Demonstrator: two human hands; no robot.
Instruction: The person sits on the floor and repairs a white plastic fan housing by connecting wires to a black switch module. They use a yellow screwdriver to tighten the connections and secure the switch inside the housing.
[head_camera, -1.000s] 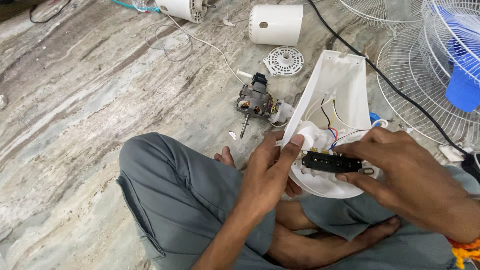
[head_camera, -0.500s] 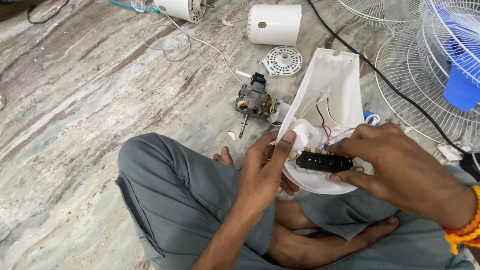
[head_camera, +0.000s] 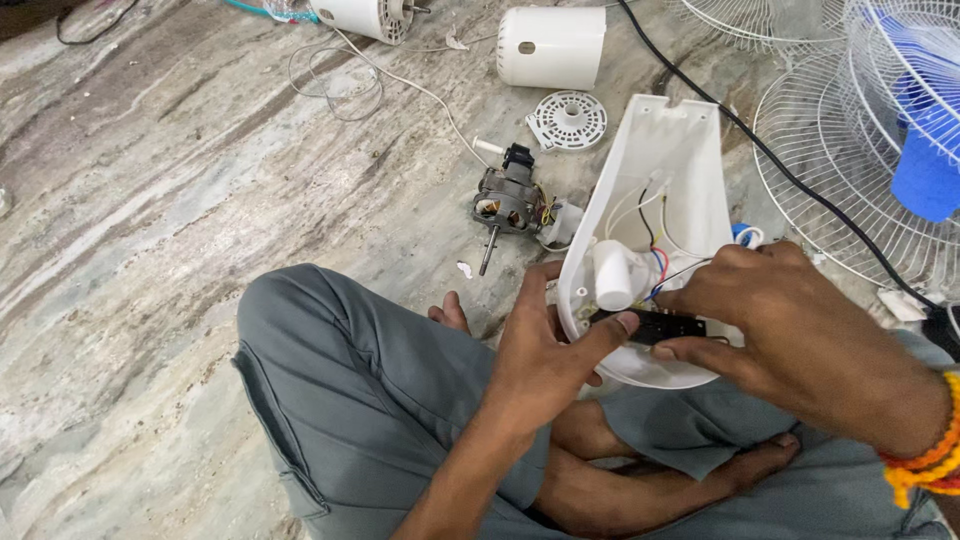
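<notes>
I sit cross-legged on a marble floor with a white plastic fan housing resting open side up against my lap. Inside it are coloured wires, a white cylindrical part and a black switch block. My left hand grips the housing's near rim, its index fingertip touching the black block's left end. My right hand pinches the block's right end between thumb and fingers.
A bare fan motor with its shaft lies on the floor left of the housing. Behind it sit a round white grille disc and a white motor cover. Wire fan guards, a blue blade and a black cable lie at right.
The view has shifted slightly. Both hands stay on the switch block in the housing, with the left index finger now pressed closer against the block's left end.
</notes>
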